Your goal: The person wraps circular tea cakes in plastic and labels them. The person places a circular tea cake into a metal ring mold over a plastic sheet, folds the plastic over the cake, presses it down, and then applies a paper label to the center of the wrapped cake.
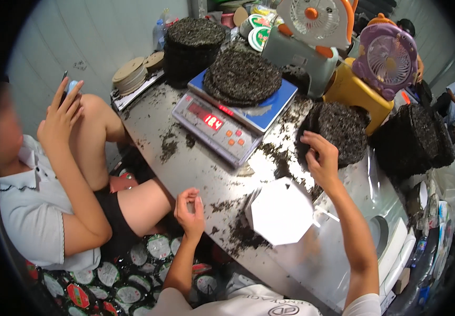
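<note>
My right hand [321, 158] reaches to the near-left side of a stack of dark, round dried sheets [340, 132]; its fingers are curled, and whether they grip a sheet is unclear. Over the table's near left edge, my left hand [190, 211] is empty, fingers loosely curved and apart. A digital scale [219, 130] with a lit red display and blue platform bears several similar dark sheets [243, 77]. Between my hands and nearer to me lies a stack of white octagonal cards [282, 211]. Dark crumbs are scattered on the metal table [152, 134].
A seated person [45, 197] at the left holds up a phone. Taller dark stacks stand behind the scale [193, 47] and at the right [409, 138]. An orange-white fan [316, 19], a purple fan [387, 59] and a yellow stool [354, 91] stand at the back. Packed round containers [128, 294] lie below.
</note>
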The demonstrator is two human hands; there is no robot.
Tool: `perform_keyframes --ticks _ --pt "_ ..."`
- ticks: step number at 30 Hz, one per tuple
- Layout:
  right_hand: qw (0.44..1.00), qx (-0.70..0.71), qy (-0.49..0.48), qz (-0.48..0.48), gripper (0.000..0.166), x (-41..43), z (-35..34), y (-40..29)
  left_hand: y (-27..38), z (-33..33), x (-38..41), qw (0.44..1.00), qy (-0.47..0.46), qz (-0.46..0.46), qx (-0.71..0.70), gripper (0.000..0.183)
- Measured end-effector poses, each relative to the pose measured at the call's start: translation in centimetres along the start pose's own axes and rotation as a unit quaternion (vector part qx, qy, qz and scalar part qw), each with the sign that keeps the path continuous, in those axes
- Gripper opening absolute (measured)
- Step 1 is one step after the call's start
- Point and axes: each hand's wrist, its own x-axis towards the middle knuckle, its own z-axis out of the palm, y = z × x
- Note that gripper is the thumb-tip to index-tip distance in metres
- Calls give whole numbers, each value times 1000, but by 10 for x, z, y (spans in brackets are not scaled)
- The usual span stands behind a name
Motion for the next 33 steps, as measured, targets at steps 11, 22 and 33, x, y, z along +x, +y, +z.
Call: perform_keyframes --ticks 11,22,33 --pt "996 9 89 -4 26 78 30 14 48 24 151 991 86 92 -39 32" --pt "941 -72 -43 327 75 263 101 38 63 216 318 862 -273 213 369 89" --pt "888 329 -107 303 51 267 101 55 47 206 314 865 -308 262 299 68"
